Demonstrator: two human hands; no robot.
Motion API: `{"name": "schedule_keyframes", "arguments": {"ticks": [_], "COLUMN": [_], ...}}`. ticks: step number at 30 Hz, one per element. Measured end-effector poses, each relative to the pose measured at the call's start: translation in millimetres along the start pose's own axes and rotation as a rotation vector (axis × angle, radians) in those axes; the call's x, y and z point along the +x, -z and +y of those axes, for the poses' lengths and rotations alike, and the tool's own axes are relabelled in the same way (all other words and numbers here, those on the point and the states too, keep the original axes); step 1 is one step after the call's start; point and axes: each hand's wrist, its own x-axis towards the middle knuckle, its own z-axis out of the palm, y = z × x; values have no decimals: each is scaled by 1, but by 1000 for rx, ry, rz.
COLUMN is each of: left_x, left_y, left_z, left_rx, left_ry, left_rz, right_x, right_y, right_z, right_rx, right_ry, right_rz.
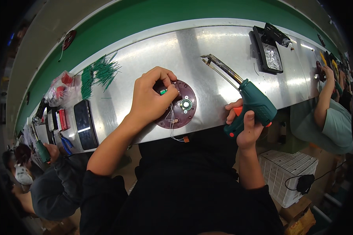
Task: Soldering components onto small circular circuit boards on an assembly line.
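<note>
In front of me a dark maroon round disc (pixel 190 91) lies on the metal bench, with a small round circuit board (pixel 186 104) in it. My left hand (pixel 153 94) rests over the disc's upper left part, thumb and fingers pinched together. A bit of green (pixel 163 91) shows beside the fingertips; what they grip is mostly hidden. Thin white wires (pixel 171 116) run from under that hand to an orange connector (pixel 186 139) at the bench edge. My right hand (pixel 247 131) grips a green soldering gun (pixel 259 102), its index finger by the red trigger. The gun's tip points up and left, apart from the disc.
Green wire pieces (pixel 102 72), a plastic bag with red parts (pixel 60 89), a dark phone (pixel 85 125) and blue pliers (pixel 66 144) lie left. A black soldering stand (pixel 268 53) sits right. Co-workers' arms (pixel 324 103) reach in at both sides. A white crate (pixel 288 172) stands below.
</note>
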Motion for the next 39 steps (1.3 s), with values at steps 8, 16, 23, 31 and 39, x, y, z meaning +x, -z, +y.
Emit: {"name": "schedule_keyframes", "arguments": {"ticks": [8,16,23,31,39], "left_x": [-1,-1,-2,-2,-1], "left_y": [-3,-6,-4,0,1], "left_z": [-3,-6,-4,-5,-2], "left_rx": [67,12,23,13,-8], "left_ry": [-74,-87,-79,-96,-106], "left_rz": [23,94,109,22,40], "right_x": [-3,-3,-4,-3,-1], "right_y": [1,1,5,0,0], "right_z": [2,0,-11,-13,-13], "right_rx": [18,11,-75,-61,-73], "right_ry": [6,-1,-81,-147,-159], "right_rz": [22,9,-135,-210,-249]}}
